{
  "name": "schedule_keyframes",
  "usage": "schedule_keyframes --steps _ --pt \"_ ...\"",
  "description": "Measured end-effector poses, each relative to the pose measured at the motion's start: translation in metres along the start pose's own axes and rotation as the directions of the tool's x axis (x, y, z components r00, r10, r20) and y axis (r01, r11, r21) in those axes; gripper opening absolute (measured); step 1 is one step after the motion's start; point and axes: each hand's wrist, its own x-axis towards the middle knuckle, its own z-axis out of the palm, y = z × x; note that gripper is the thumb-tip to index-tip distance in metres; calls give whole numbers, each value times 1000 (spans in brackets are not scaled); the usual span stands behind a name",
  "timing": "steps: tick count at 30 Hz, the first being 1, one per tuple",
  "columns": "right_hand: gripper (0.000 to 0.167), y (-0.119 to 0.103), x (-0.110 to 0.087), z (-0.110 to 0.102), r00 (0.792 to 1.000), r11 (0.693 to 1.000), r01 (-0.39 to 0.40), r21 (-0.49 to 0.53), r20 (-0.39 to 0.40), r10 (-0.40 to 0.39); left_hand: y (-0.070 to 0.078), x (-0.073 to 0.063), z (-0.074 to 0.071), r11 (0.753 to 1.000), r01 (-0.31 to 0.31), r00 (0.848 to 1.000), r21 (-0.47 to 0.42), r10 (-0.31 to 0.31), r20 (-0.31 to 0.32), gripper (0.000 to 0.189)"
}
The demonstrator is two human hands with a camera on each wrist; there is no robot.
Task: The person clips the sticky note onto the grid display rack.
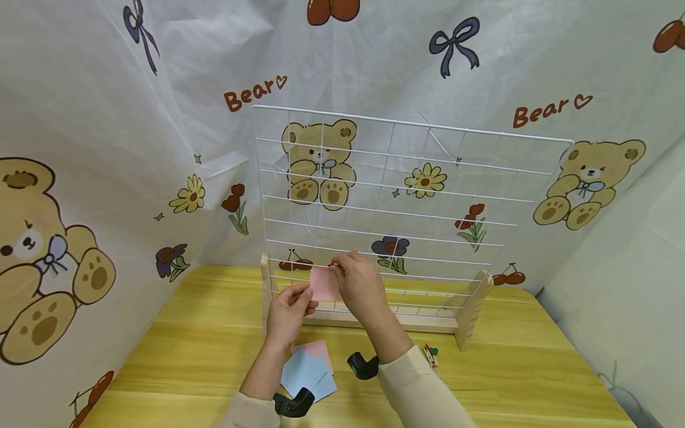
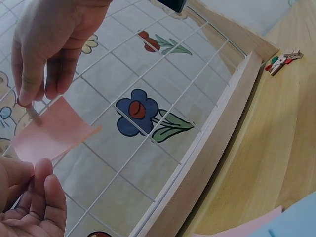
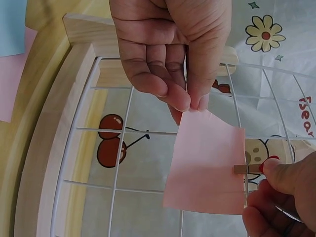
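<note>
A pink paper note (image 1: 324,284) is held up against the lower left part of a white wire grid (image 1: 393,209). My left hand (image 1: 288,312) pinches the note's edge between thumb and fingers. At the note's opposite edge, my right hand (image 1: 363,286) pinches a small wooden clothespin (image 3: 241,169) with a red decoration. The clothespin's tip overlaps the pink paper in both wrist views. Behind the note run the grid wires, partly hidden by the paper and the hands.
Blue notes (image 1: 304,371) and another pink note (image 1: 320,351) lie on the wooden table near my left forearm. Several decorated clothespins (image 1: 430,355) lie to the right. A wooden base (image 1: 423,323) holds the grid upright, before a bear-printed sheet (image 1: 203,71).
</note>
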Motion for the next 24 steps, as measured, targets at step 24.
schedule_keyframes --steps 24 --pt "11 -1 -2 -4 998 1000 15 22 -56 -13 0 3 -2 1000 -27 997 10 28 -75 26"
